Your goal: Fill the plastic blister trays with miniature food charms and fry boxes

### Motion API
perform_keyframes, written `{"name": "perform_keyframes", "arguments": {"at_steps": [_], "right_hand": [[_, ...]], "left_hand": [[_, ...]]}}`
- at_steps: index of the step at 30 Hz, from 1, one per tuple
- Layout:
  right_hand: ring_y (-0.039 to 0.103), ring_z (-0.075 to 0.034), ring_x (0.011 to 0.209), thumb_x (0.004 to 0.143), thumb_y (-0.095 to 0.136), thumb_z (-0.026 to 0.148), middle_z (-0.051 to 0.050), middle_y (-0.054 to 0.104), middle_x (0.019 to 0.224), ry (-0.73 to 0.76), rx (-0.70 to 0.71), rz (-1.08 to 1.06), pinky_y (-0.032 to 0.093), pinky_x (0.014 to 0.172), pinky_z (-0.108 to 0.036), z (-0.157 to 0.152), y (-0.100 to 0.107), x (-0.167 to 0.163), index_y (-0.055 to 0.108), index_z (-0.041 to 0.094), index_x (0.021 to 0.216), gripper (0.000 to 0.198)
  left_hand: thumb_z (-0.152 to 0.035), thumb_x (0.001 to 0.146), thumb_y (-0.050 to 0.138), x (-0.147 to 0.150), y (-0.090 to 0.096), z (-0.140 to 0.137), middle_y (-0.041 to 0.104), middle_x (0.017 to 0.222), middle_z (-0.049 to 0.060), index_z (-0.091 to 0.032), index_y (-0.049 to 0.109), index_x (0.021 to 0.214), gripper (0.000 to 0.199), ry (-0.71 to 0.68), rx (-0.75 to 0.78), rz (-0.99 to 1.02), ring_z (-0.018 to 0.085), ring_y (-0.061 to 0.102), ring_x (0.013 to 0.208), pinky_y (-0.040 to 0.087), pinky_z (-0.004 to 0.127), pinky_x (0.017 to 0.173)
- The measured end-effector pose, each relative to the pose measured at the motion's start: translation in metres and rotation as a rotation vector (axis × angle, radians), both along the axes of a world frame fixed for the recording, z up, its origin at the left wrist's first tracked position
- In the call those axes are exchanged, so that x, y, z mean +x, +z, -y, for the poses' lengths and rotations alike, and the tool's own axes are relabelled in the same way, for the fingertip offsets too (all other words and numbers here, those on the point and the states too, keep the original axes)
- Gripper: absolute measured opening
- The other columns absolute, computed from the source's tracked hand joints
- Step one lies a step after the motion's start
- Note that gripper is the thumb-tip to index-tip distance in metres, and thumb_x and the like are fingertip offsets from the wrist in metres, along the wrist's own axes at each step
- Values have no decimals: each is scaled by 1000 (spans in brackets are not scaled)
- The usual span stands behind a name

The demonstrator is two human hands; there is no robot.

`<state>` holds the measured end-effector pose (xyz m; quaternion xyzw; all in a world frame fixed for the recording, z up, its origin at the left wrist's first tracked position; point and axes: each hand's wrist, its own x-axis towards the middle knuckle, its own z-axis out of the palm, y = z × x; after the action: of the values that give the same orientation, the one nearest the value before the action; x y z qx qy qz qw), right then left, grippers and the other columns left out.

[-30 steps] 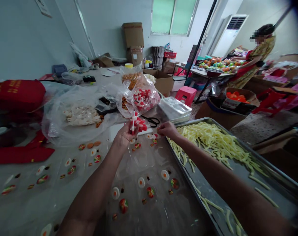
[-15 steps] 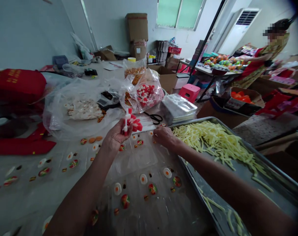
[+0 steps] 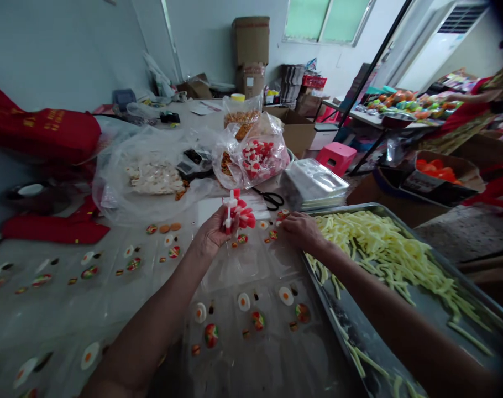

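My left hand is raised over the table and grips a bunch of red-and-white candy pieces. My right hand rests low at the far end of the clear plastic trays, fingertips on a small candy by the corner of the metal tray. Whether it pinches a piece is hidden. Clear trays on the table hold fried-egg candies and round red-green candies.
The metal tray on the right carries several yellow strip candies. Behind my hands are a bag of red-white candies, scissors, a stack of clear trays and a bag of pale pieces. Another person's sleeve shows far right.
The view has shifted, so everything sits further right in the picture. My left hand keeps the candy bunch raised; my right hand stays low at the trays' far end.
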<state>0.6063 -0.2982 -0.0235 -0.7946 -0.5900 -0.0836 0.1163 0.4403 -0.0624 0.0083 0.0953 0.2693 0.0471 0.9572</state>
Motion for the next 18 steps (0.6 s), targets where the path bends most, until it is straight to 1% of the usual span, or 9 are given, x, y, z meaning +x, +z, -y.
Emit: {"name": "perform_keyframes", "arguments": {"at_steps": [2,3,5,7,9,11,12,15,18], "right_hand": [[60,-25,102,91,60,17,-7,74,92,67,-60,4,39,87,-34,-1,2,-1,77,23,91,18],[59,-26,106,88,61,14,-7,74,95,83,-68,-28,39,89,-36,0,4,-2,77,25,96,21],[59,-26,106,85,60,10,-6,75,99,46,-10,-166,42,90,-36,0,9,-5,77,25,102,29],[64,-23,92,87,60,16,-7,75,96,-62,139,-398,46,82,-33,-3,15,-13,76,21,103,24],[64,-19,77,89,64,31,-6,74,89,-141,315,-690,47,70,-30,-10,21,-29,73,19,105,22],[62,-18,68,84,71,46,-3,72,81,-153,452,-963,45,60,-27,-23,26,-50,69,19,107,35],[61,-17,66,80,75,50,-2,70,78,-143,501,-1075,43,58,-26,-29,27,-62,67,19,106,41],[60,-16,62,70,83,53,-1,66,71,-159,640,-1291,41,56,-25,-48,28,-96,65,19,89,43],[57,-14,60,69,84,51,1,62,68,-192,792,-1375,41,56,-25,-57,27,-120,62,19,75,39]], "left_hand": [[-23,96,57,0,-2,1,69,76,7,-14,63,99,12,-2,33,-26,16,68,57,60,25,49],[-23,96,57,0,-4,1,69,76,6,-14,64,100,12,2,41,-30,15,67,56,60,25,48],[-21,95,58,-1,-6,1,69,74,5,-14,64,101,11,15,26,-17,15,67,55,60,24,49],[-20,96,57,-2,-6,4,68,73,5,-14,65,99,10,21,-9,2,15,67,55,59,24,49],[-21,97,55,-2,-4,9,67,72,5,-13,65,97,12,24,-51,32,14,67,56,60,23,50],[-23,99,52,-4,0,15,68,74,5,-14,65,97,16,27,-77,63,14,67,57,60,23,49],[-24,99,50,-6,2,19,68,75,5,-14,65,96,18,35,-83,72,13,66,56,59,22,48],[-25,100,49,-14,4,29,68,73,3,-15,64,91,19,100,-97,98,11,65,53,58,19,48],[-24,99,50,-25,2,37,68,71,2,-15,64,92,18,159,-122,146,11,65,53,58,19,49]]}}
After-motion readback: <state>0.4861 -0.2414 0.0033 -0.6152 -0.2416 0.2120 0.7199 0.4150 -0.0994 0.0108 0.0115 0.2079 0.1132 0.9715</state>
